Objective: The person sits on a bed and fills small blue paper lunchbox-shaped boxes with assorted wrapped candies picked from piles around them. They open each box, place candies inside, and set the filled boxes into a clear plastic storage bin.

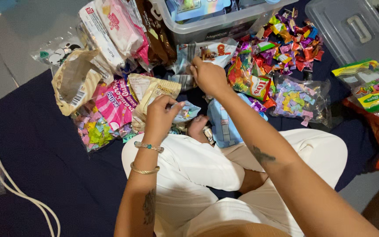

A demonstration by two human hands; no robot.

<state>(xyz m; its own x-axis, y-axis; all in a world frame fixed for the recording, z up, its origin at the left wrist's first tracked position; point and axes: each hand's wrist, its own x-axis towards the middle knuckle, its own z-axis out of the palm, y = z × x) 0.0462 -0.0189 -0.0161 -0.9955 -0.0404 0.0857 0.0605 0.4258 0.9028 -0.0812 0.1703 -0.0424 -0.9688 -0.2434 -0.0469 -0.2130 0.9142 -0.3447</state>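
I sit cross-legged in white trousers on a dark blue cloth [44,149]. My left hand [161,115] pinches a small light blue wrapper [187,112] above my knee. Further forward, my right hand [208,77] is closed on the edge of a white snack bag [211,52]. A light blue pouch [222,125] lies between my legs, below my right forearm. Bracelets circle my left wrist.
Candy bags lie all around: pink and beige ones [115,103] at left, a heap of bright wrapped sweets [286,39] at upper right, a clear bag of pastel candies [299,101]. A clear plastic bin [207,19] stands ahead, its lid [352,28] at right.
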